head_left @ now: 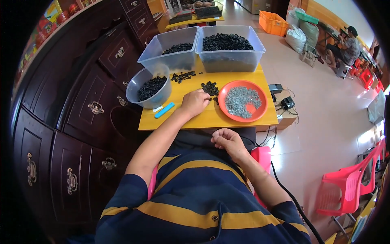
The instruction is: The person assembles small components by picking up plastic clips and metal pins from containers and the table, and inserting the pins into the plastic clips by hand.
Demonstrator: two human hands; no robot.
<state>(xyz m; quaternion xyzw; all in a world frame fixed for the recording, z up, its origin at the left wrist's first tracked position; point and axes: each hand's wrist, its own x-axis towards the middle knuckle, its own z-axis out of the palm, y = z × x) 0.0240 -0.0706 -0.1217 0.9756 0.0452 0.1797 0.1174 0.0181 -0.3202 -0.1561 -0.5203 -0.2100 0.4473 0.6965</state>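
Note:
My left hand [196,101] rests on the yellow table, fingers bent together at the edge of a small pile of round black plastic parts [210,88]. Whatever lies between its fingertips is too small to make out. Just in front of the table edge, above my lap, my right hand [228,141] is closed with thumb and fingers pressed together, and anything in them is hidden. An orange-red plate [264,106] of small silvery metal pieces [239,97] stands right of the pile. Longer black parts [183,76] lie scattered behind my left hand.
A round clear tub [136,95] of black parts stands left, beside a blue-handled tool [164,110]. Two clear bins [229,63] with black parts line the table's back. Dark cabinets [91,101] border the left. Pink chairs [345,191] and a seated person [349,51] are to the right.

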